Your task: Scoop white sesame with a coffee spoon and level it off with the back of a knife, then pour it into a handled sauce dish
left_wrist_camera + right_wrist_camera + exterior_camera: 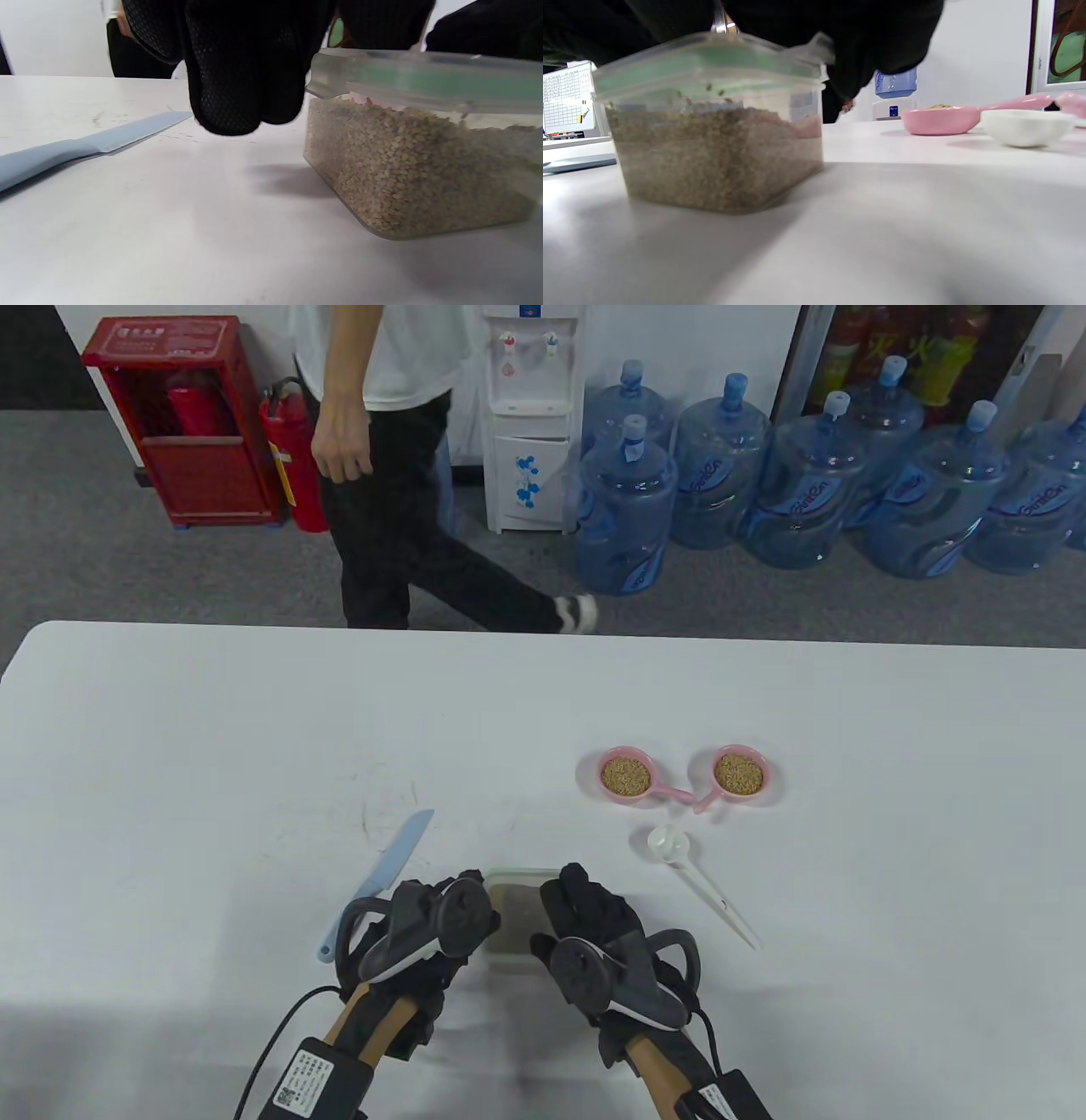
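While both hands sit at the near edge of the bench (212,712), the clear sesame box (515,912) lies between them. Left hand (424,925): at the box's left side, gloved fingers (237,84) hanging just beside the lid corner; whether this grip pinches the lid or only touches it cannot be told. Right hand (594,937): fingers laid over the box's right edge and lid; how tight this grip is cannot be told either, the wrist view showing only dark glove above the lid.

Sesame box: clear plastic, squarish, lid (424,76) with a green seal on top, filled well over half with tan sesame (712,156). A few seeds cling to the inner wall under the lid. In the table view most of the box is hidden by the trackers and fingers.

Two pink handled sauce dishes stand far right of the box, each holding sesame: left dish (626,774) and right dish (740,772), their handles meeting between them. White coffee spoon (666,841): bowl near the dishes, long handle running toward the near right, apart from the right hand. Pale blue knife (390,861): left of the box, tip pointing away, handle end partly under the left tracker.

Beyond the bench: a person walking (382,475), red extinguisher cabinet (182,420), water dispenser (530,415), blue water bottles (806,487).
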A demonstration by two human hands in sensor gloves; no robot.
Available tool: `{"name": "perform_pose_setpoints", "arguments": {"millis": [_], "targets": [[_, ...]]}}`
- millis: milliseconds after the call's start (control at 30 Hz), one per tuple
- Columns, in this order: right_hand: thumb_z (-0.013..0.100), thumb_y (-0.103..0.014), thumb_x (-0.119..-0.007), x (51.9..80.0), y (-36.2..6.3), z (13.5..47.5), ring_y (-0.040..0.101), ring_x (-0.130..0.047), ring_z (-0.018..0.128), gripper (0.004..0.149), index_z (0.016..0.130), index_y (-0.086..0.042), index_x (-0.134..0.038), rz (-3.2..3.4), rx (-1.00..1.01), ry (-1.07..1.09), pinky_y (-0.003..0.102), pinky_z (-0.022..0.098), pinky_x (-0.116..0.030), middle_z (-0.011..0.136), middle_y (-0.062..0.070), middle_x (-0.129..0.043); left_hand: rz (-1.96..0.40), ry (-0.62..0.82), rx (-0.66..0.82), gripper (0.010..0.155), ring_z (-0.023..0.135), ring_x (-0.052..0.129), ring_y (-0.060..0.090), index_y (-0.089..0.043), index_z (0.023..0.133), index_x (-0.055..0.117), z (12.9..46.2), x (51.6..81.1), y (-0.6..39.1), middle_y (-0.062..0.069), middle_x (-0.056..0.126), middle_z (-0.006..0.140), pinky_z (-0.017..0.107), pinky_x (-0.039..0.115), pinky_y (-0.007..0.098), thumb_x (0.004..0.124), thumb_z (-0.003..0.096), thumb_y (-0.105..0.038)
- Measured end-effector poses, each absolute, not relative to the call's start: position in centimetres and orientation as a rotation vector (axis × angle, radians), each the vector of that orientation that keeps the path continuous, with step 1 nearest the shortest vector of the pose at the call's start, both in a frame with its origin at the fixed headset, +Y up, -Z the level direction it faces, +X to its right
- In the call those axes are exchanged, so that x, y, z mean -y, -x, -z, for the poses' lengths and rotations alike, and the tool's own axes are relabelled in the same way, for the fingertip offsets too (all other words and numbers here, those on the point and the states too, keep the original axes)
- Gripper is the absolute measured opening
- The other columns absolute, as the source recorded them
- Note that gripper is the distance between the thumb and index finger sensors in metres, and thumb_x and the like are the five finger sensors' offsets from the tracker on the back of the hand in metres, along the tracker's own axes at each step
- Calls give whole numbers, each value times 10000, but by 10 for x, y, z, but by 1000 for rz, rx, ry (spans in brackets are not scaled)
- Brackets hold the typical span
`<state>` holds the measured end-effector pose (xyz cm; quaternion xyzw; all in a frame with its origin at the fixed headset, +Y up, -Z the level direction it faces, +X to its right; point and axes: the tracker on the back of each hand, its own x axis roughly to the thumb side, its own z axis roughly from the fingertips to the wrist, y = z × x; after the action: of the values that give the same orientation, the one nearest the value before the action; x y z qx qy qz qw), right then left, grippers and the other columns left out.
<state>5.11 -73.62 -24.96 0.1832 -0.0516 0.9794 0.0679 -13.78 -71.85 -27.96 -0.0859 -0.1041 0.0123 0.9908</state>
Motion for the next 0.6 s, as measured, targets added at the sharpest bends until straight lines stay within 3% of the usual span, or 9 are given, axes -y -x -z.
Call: {"name": "perform_pose_setpoints", "arguments": {"millis": [133,600], "targets": [[590,-532,-622,737,-52,250,355,-741,1025,641,1104,-150,-638,-2934,149,-554,511,755,-641,1200,179,-521,-132,220,133,485,674,1082,214,-153,1001,758,283,720,141,-19,964,813,751,688,495,710,603,-426],[588,-540,-619,737,-53,250,351,-754,1020,643,1103,-155,-638,-2915,156,-555,509,751,-651,1194,188,-524,-213,275,61,490,593,1104,231,-109,932,836,283,724,145,10,1012,737,726,713,496,684,607,-443]]}}
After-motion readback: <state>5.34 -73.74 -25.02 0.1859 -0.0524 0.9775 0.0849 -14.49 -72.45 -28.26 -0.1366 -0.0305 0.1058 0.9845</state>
